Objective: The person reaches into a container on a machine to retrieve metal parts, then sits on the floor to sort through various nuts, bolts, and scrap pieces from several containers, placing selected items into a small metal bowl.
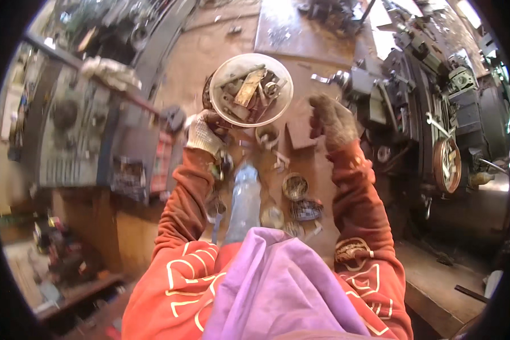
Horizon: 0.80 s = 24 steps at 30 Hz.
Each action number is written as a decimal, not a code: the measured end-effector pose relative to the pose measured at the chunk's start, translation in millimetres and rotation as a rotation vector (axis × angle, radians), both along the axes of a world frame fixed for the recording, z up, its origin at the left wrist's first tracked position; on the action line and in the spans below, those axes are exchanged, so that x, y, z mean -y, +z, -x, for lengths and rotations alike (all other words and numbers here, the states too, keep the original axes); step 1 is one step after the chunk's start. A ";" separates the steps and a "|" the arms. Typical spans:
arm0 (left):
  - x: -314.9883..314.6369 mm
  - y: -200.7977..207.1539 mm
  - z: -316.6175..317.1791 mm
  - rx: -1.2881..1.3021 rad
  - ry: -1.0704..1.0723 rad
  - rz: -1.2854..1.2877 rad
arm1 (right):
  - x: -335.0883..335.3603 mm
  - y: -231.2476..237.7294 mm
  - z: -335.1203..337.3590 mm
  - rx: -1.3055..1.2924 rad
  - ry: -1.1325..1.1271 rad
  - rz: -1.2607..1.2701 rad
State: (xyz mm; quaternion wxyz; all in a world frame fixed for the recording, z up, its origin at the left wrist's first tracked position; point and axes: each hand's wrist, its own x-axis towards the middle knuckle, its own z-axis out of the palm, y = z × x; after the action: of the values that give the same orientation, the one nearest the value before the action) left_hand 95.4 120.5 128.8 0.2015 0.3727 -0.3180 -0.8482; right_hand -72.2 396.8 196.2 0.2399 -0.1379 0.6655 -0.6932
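Observation:
My left hand (205,135), in a pale knitted glove, grips the lower left rim of a round white plastic tub (289,93). Metal bars, bits and ring-shaped parts fill the tub, along with a worn yellowish flat piece (249,87) on top. To the right of it, apart from the tub, my right hand (335,120) wears a dirty glove and is held open, nothing in it. Just below the tub is a small round container (267,136). A brown flat board (300,136) lies between the tub and my right hand.
A clear plastic bottle (245,207) stands close to my body. Small containers, one round (295,186), and a dark tray of parts (306,209) are nearby. Machinery (379,105) lines the right, with wrenches in a reddish round tray (441,164). A long bar (133,97) crosses the left.

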 end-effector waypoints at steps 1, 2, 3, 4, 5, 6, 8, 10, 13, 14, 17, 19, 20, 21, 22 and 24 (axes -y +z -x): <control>-17.7 4.3 -42.5 0.051 -0.014 0.060 | 7.3 -1.3 -35.2 0.035 0.097 -0.062; -33.9 1.1 -81.6 0.097 -0.011 0.090 | 16.7 1.3 -64.4 0.064 0.213 -0.152; -53.5 0.6 -122.5 0.079 0.084 -0.094 | 21.6 6.0 -106.6 0.207 0.294 -0.209; -73.3 -6.0 -153.8 0.055 0.182 -0.281 | 14.0 0.7 -135.1 0.239 0.366 -0.276; -84.0 -35.9 -204.3 -0.038 -0.029 -0.175 | 2.7 -8.0 -161.0 0.109 0.426 -0.375; -109.1 -65.8 -228.9 0.106 -0.060 0.133 | -9.1 -16.5 -184.8 -0.031 0.485 -0.454; -148.6 -66.3 -274.7 0.054 -0.065 -0.113 | -37.0 -28.3 -226.2 -0.015 0.563 -0.602; -195.4 -95.6 -342.5 0.222 -0.091 0.159 | -63.9 -53.1 -273.0 0.182 0.603 -0.406; -238.8 -167.7 -421.1 0.198 -0.148 0.125 | -104.8 -129.7 -323.2 0.436 0.613 -0.459; -254.7 -174.5 -436.8 0.197 -0.145 0.019 | -113.0 -139.2 -332.0 0.526 0.643 -0.580; -278.3 -195.6 -487.8 0.284 -0.205 0.025 | -123.9 -184.1 -376.1 0.674 0.633 -0.601; -283.5 -257.8 -529.9 0.328 -0.352 0.426 | -116.5 -219.9 -412.0 0.717 0.543 -0.602; -279.8 -276.0 -542.1 0.322 -0.327 0.420 | -112.4 -239.3 -417.9 0.702 0.560 -0.617; -281.4 -289.9 -551.7 0.324 -0.309 0.334 | -114.1 -262.4 -420.4 0.669 0.725 -0.676; -284.1 -307.2 -561.4 0.326 -0.293 0.248 | -115.1 -282.7 -423.9 0.636 0.891 -0.730; -282.5 -355.7 -579.8 0.324 -0.250 0.534 | -101.1 -314.2 -433.0 0.656 0.972 -0.726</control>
State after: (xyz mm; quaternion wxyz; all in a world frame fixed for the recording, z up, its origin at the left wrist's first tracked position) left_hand 675.2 403.0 -226.9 0.1330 0.3950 -0.6001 -0.6828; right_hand 360.8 497.9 -118.0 0.7434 -0.1146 0.6113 -0.2461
